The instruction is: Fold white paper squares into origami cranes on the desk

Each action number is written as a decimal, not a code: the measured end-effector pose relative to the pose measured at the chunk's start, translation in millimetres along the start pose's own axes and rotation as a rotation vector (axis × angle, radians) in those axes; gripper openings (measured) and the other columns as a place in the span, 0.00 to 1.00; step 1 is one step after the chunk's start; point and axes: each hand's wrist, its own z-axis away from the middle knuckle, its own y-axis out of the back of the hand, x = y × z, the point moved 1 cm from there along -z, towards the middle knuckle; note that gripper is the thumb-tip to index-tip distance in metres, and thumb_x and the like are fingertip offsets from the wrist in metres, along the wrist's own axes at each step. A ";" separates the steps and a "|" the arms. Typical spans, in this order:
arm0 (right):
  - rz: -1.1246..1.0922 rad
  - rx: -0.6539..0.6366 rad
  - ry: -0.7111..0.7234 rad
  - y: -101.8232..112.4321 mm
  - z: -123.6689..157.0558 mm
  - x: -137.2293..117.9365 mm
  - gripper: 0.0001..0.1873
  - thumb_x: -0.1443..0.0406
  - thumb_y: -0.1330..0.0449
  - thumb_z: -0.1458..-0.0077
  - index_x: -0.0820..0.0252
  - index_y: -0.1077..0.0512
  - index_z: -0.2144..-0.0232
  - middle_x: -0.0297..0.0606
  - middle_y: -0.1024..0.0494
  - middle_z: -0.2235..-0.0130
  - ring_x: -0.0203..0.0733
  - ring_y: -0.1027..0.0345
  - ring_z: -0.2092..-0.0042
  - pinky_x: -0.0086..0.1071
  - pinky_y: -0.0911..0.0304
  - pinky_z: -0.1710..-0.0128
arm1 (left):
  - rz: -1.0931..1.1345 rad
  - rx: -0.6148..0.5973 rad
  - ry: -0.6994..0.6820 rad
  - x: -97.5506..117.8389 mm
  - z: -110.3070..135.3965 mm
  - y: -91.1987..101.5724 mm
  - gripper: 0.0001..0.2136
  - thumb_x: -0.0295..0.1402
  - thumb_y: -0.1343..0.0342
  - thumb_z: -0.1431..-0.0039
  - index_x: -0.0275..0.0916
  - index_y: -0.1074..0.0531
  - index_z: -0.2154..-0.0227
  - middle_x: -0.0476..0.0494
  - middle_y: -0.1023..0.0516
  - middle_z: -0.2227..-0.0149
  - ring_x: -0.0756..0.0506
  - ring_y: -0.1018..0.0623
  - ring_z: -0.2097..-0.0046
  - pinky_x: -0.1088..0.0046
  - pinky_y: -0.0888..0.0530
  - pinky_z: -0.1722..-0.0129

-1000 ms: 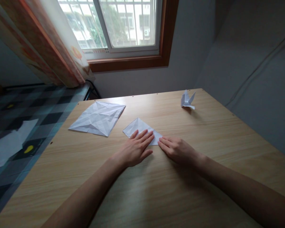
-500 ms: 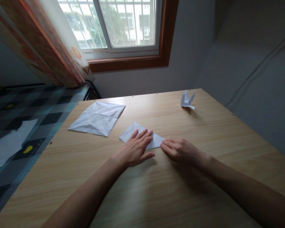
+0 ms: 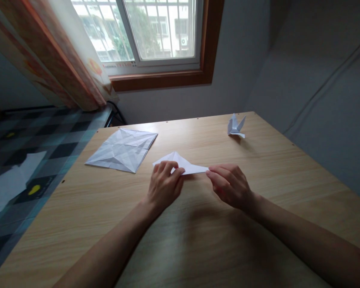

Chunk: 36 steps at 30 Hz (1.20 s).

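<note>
A white paper folded into a triangle (image 3: 188, 166) is held just above the wooden table (image 3: 198, 240), near its middle. My left hand (image 3: 164, 185) pinches its near left edge with curled fingers. My right hand (image 3: 229, 185) pinches its right tip. Both forearms reach in from the bottom of the view.
A creased, unfolded white sheet (image 3: 122, 149) lies on the table at the left. A small folded paper crane (image 3: 235, 127) stands at the far right corner. Behind are a window (image 3: 156, 32), a curtain (image 3: 63, 56) and a grey wall. A checked bed cover (image 3: 24, 160) lies left of the table.
Both hands lay flat, pressing the folded paper onto the table. They have since curled into pinches and lifted the paper slightly off the surface.
</note>
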 end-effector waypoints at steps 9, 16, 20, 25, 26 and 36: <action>-0.174 0.023 -0.284 -18.3 9.1 12.2 0.52 0.57 0.36 0.45 0.53 0.65 0.32 0.56 0.51 0.34 0.62 0.47 0.36 0.57 0.37 0.44 | 1.030 0.189 0.668 -2.8 -5.5 -4.3 0.10 0.35 0.34 0.51 0.35 0.28 0.75 0.51 0.25 0.77 0.51 0.28 0.74 0.76 0.31 0.75; 0.029 -0.099 0.009 -20.1 8.8 -2.4 0.47 0.67 0.37 0.44 0.46 0.59 0.32 0.44 0.64 0.29 0.60 0.59 0.31 0.60 0.50 0.37 | 1.613 0.226 0.989 3.3 -12.3 -9.9 0.26 0.37 0.27 0.64 0.37 0.30 0.61 0.47 0.19 0.70 0.47 0.21 0.69 0.72 0.24 0.67; 0.206 -0.056 0.060 -16.0 4.9 -7.9 0.33 0.68 0.39 0.42 0.41 0.42 0.38 0.36 0.40 0.35 0.54 0.55 0.32 0.60 0.59 0.34 | 1.645 0.168 0.998 7.0 -10.5 -13.3 0.23 0.40 0.28 0.60 0.37 0.29 0.62 0.45 0.19 0.68 0.45 0.20 0.66 0.69 0.24 0.64; 0.114 -0.178 0.214 -16.5 0.6 -5.7 0.15 0.71 0.44 0.39 0.57 0.28 0.51 0.38 0.22 0.49 0.47 0.34 0.43 0.51 0.48 0.36 | 1.168 -0.040 0.839 1.8 -3.0 -18.7 0.20 0.51 0.46 0.43 0.35 0.27 0.73 0.46 0.24 0.73 0.46 0.26 0.71 0.70 0.28 0.69; 0.051 -0.211 0.234 -18.1 0.5 -4.6 0.13 0.71 0.45 0.38 0.60 0.27 0.52 0.40 0.20 0.51 0.46 0.31 0.46 0.48 0.42 0.40 | 0.968 -0.100 0.774 0.0 -2.4 -17.7 0.22 0.50 0.49 0.40 0.36 0.28 0.77 0.46 0.26 0.75 0.46 0.27 0.71 0.69 0.29 0.68; -0.180 -0.286 0.148 -27.2 4.2 -3.1 0.13 0.72 0.50 0.37 0.65 0.26 0.58 0.45 0.18 0.56 0.43 0.25 0.56 0.37 0.29 0.55 | 0.006 -0.179 0.080 -24.0 2.2 -13.7 0.14 0.30 0.48 0.38 0.38 0.29 0.50 0.35 0.34 0.38 0.36 0.35 0.38 0.53 0.35 0.41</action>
